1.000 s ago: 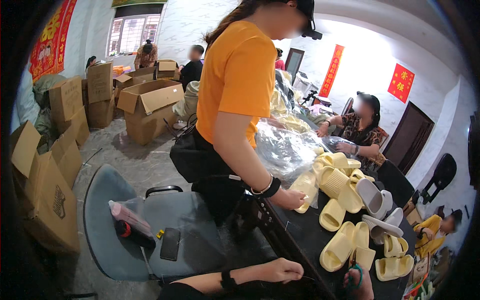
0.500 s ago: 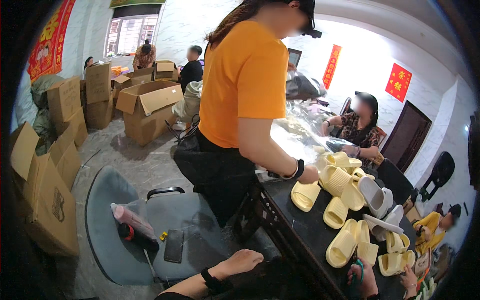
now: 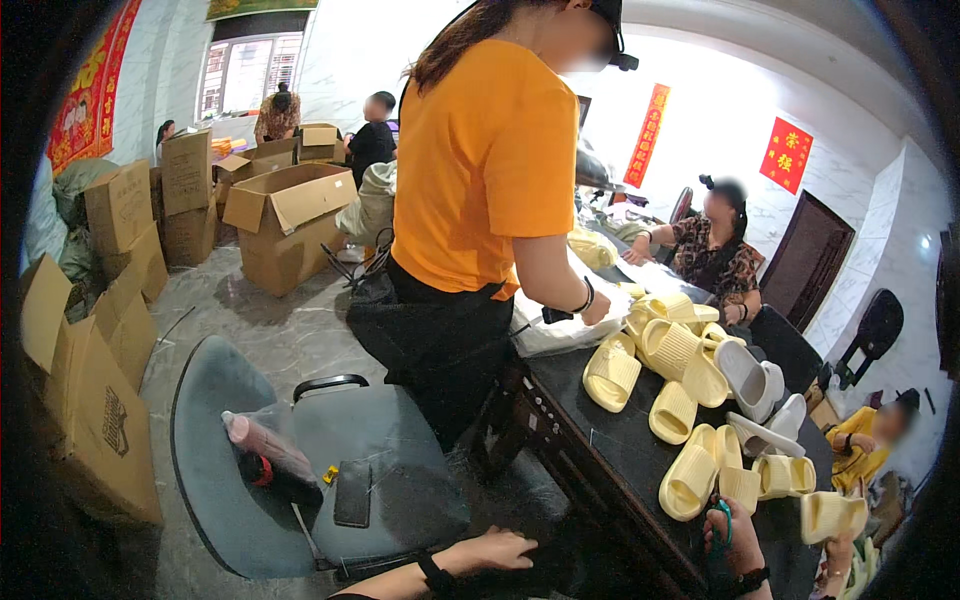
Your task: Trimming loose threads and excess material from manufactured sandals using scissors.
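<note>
A dark surface [image 3: 620,450] runs from the centre to the lower right of the frame, strewn with pale yellow slippers [image 3: 672,352], and a co-worker in an orange shirt [image 3: 485,170] stands at its upper end while a grey chair [image 3: 300,450] carrying a black phone [image 3: 353,493] sits at the lower left. At the bottom centre the left hand [image 3: 492,549] lies flat with fingers loosely spread, just beside the chair's seat edge. At the lower right the right hand [image 3: 733,535] is curled around a green-handled tool [image 3: 722,517], close to the nearest slippers.
</note>
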`<state>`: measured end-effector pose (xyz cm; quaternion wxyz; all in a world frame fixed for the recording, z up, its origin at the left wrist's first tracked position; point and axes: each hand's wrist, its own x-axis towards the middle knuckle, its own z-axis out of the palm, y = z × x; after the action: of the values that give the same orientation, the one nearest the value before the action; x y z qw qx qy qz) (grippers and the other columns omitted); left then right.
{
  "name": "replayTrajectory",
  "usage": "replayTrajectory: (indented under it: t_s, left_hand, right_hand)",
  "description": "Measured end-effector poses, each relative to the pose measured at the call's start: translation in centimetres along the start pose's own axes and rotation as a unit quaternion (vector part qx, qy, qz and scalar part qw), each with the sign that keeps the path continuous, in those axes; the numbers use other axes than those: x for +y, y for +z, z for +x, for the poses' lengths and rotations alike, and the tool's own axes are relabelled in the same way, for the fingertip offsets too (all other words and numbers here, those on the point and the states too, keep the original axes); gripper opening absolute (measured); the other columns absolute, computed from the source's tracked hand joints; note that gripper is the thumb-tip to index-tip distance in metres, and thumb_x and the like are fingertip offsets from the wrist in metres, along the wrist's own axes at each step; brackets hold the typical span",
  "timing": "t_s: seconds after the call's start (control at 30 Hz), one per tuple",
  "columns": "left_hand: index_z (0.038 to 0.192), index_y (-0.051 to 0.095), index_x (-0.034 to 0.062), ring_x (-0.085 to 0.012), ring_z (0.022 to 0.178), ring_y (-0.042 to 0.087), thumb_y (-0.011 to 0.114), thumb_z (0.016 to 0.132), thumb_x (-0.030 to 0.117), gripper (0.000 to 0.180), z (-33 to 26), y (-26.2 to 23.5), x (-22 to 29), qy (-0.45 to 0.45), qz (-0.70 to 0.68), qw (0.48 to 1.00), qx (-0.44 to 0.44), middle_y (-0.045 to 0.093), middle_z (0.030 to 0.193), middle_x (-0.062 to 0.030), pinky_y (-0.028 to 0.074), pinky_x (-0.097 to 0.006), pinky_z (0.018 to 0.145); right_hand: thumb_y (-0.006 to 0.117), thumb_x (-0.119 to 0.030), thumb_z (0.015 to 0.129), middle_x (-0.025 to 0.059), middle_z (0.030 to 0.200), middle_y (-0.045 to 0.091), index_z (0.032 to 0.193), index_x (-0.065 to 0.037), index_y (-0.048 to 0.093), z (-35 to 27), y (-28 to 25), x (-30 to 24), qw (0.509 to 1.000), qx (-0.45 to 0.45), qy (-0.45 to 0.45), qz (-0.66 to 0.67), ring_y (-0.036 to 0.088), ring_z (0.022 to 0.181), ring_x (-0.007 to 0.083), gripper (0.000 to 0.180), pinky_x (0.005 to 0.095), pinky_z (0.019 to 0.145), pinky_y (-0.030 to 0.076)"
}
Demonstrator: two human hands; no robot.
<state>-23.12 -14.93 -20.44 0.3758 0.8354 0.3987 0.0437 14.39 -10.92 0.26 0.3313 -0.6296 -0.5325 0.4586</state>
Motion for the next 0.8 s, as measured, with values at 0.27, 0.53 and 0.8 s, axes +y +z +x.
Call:
replayTrajectory:
  t_s: [0.27, 0.53, 0.8]
  left_hand:
    - [0.141, 0.033, 0.0107, -0.0355, 0.125, 0.041, 0.043, 0.094, 0.049, 0.062, 0.7, 1.4, 1.9, 0.006, 0.074, 0.986, -0.150, 0.048, 0.133, -0.0159, 0.031, -0.058, 0.100]
    - [0.122, 0.043, 0.0075, -0.0289, 0.111, 0.047, 0.051, 0.088, 0.043, 0.050, 1.9, 5.1, -0.4, 0.141, 0.170, 0.974, -0.057, 0.049, 0.119, -0.0124, 0.037, -0.049, 0.086]
    - [0.119, 0.051, 0.0025, -0.0350, 0.112, 0.051, 0.063, 0.083, 0.041, 0.055, 1.8, 5.9, -1.3, 0.135, 0.043, 0.990, -0.006, 0.055, 0.118, -0.0172, 0.047, -0.048, 0.083]
  right_hand:
    - [0.062, -0.014, 0.082, 0.0056, 0.068, 0.056, 0.123, 0.006, 0.043, -0.4, 0.8, -0.7, 0.998, 0.005, -0.032, -0.050, 0.055, 0.054, 0.0128, 0.050, 0.0258, 0.045, 0.045]
    - [0.060, -0.016, 0.083, 0.0048, 0.067, 0.055, 0.121, 0.002, 0.044, 0.6, -0.1, 1.9, 0.993, 0.002, -0.082, -0.083, 0.053, 0.052, 0.0132, 0.045, 0.0263, 0.043, 0.044]
    - [0.059, -0.015, 0.084, 0.0051, 0.067, 0.055, 0.121, 0.002, 0.044, 0.6, 0.7, 1.3, 0.995, 0.019, -0.065, -0.070, 0.054, 0.052, 0.0137, 0.044, 0.0265, 0.045, 0.045]
